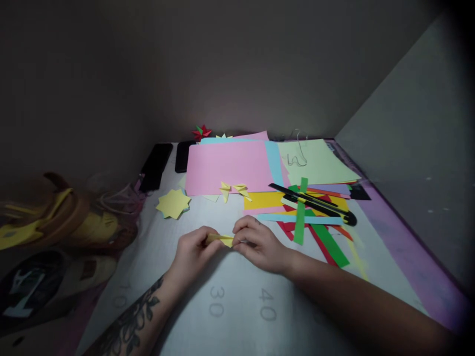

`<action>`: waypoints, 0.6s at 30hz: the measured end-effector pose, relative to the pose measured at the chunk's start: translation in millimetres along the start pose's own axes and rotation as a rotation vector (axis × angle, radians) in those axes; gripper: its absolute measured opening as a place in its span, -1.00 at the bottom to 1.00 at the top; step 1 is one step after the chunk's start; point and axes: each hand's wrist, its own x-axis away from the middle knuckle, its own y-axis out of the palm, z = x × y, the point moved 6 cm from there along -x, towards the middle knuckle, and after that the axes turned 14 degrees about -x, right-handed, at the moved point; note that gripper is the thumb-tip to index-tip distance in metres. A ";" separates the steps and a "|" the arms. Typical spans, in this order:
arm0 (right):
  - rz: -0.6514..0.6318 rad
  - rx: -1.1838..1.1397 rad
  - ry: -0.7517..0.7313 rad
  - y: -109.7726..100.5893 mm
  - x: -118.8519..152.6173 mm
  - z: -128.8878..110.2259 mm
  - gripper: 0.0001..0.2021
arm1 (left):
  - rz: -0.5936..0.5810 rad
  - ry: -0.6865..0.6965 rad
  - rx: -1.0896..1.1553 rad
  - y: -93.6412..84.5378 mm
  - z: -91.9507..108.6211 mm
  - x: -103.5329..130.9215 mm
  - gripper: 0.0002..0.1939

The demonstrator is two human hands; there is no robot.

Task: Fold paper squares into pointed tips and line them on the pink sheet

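Note:
A small folded piece of yellow paper (225, 241) is held just above the pale work surface, between both hands. My left hand (195, 249) pinches its left end with thumb and fingers. On the other end, the fingers of my right hand (261, 244) are closed, hiding that edge. Beyond the hands lie two small folded yellow paper pieces (241, 190), side by side near a pink sheet. To the left is a yellow eight-pointed paper star (173, 203) on top of other paper.
A pink sheet (228, 165) and a pale green sheet (315, 160) lie at the back. Right of the hands, a black utility knife (315, 202) rests on coloured strips, including a green strip (300, 217). A dark phone (158, 159) and a red paper star (202, 132) are farther left.

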 end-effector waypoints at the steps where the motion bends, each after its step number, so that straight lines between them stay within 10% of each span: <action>1: 0.007 0.008 0.002 0.0 -0.3 1.1 -0.88 | -0.032 -0.079 0.043 2.8 -3.3 -0.2 -0.91; 18: 0.041 -0.073 0.087 -0.7 -2.8 10.4 -0.91 | -0.187 -0.297 0.294 19.6 -9.0 -0.5 -0.72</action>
